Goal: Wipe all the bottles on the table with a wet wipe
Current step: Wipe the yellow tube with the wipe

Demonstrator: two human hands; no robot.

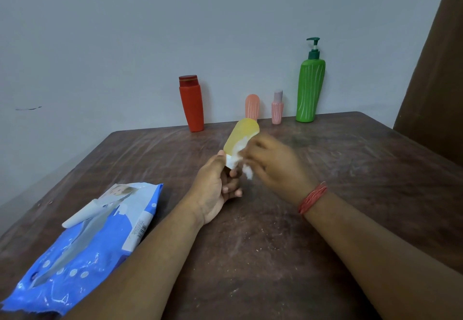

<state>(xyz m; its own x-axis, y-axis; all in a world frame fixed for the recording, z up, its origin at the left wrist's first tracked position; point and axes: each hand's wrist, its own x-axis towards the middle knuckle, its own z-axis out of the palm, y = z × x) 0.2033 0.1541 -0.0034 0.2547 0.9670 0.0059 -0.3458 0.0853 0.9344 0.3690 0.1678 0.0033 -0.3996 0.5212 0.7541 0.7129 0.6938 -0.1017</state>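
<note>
Yellow bottle tilts above the desk, its white cap end gripped by the left hand. The right hand pinches a white wet wipe against its side. Beyond the hands stand red, pink and green bottles.

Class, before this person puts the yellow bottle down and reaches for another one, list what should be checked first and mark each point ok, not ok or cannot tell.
1. Left hand grips the yellow bottle by its lower end: ok.
2. Right hand holds the wet wipe against the bottle: ok.
3. Whole yellow bottle wiped: cannot tell.
4. Red bottle, two pink bottles and green pump bottle stand upright at the table's far edge: ok.
5. Wipes pack lies within reach at the left: ok.
</note>
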